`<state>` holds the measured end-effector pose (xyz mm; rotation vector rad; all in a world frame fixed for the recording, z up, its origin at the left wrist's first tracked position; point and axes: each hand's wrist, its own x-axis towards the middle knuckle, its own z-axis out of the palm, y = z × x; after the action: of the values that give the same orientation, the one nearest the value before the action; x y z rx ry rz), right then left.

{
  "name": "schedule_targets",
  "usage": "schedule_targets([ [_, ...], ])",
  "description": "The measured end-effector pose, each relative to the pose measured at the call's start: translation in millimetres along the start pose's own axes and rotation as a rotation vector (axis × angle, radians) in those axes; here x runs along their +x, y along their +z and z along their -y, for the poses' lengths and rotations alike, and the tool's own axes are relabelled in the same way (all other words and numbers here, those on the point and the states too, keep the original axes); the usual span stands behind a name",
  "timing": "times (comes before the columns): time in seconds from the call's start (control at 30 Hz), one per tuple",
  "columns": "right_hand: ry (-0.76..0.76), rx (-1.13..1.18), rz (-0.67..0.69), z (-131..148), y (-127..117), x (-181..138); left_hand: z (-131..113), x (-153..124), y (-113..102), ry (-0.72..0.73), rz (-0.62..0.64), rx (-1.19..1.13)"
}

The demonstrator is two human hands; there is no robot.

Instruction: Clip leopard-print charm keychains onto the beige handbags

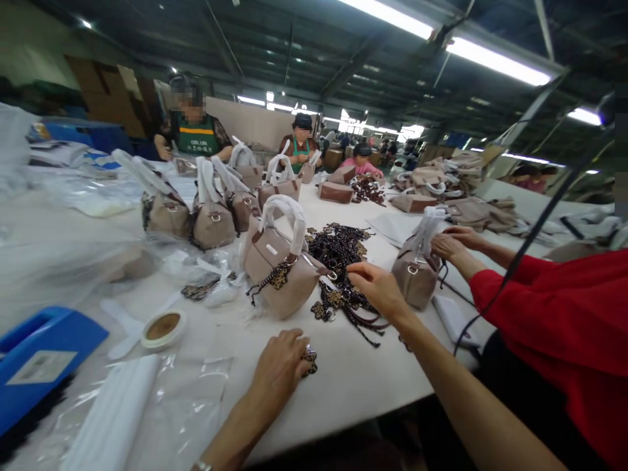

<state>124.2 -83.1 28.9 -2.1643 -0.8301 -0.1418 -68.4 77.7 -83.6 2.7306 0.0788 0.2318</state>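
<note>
My left hand (279, 367) rests on the white table (353, 379) with its fingers curled around a small leopard-print charm (310, 360). My right hand (375, 286) reaches into a heap of dark braided straps with leopard charms (338, 252), fingers pinched on one of them. Just left of that heap stands a taupe handbag (279, 265) with white-wrapped handles and a leopard charm hanging at its front.
A co-worker in a red sleeve (554, 314) on my right handles another taupe bag (417, 275). More bags (210, 219) stand behind. A tape roll (163, 327), plastic sleeves (161, 405) and a blue tray (39, 363) lie left. Other workers sit at the far side.
</note>
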Motion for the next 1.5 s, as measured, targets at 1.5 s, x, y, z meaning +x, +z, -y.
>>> schedule_targets([
  [1.5, -0.108, -0.621, 0.373, -32, 110, -42, 35, -15, -10, -0.238, -0.248, -0.063],
])
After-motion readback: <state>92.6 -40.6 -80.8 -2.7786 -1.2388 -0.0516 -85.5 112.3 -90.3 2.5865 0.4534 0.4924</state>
